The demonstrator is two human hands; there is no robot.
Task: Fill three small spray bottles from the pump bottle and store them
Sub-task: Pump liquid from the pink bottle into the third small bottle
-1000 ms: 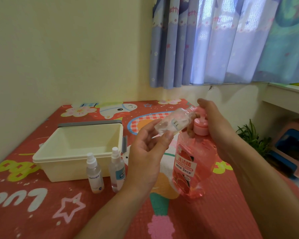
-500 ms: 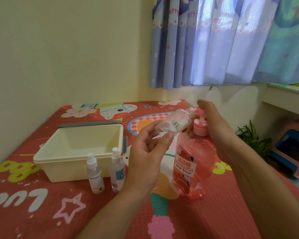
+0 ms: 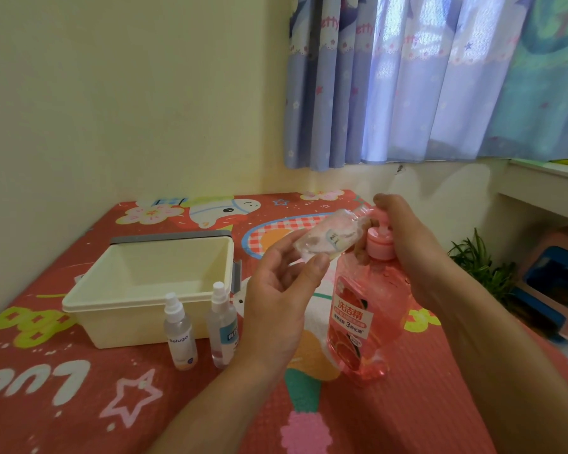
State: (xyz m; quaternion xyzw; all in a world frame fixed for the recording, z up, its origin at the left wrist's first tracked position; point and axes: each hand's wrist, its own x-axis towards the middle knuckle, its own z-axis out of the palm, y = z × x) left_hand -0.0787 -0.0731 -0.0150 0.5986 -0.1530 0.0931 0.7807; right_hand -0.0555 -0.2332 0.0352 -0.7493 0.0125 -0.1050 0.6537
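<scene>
Mat (image 3: 79, 404), red, abuts cream wall (image 3: 128, 109) below blue curtains (image 3: 407, 77); left fingers (image 3: 315, 268) pinch spray bottle (image 3: 328, 237), right fingers (image 3: 386, 202) curl over pump (image 3: 379, 245).

The wall (image 3: 128, 93) is pale yellow. Light shines through a blue curtain (image 3: 407, 77). A red cartoon cloth (image 3: 79, 404) covers the table. A green plant (image 3: 476, 260) sits beside a pink stool (image 3: 558, 273).

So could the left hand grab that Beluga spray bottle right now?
Probably not yet: the left hand is busy holding a clear bottle at the spout of the pump bottle. The path looks free, though; the Beluga bottle stands uncovered on the mat in front of the bin.
</scene>
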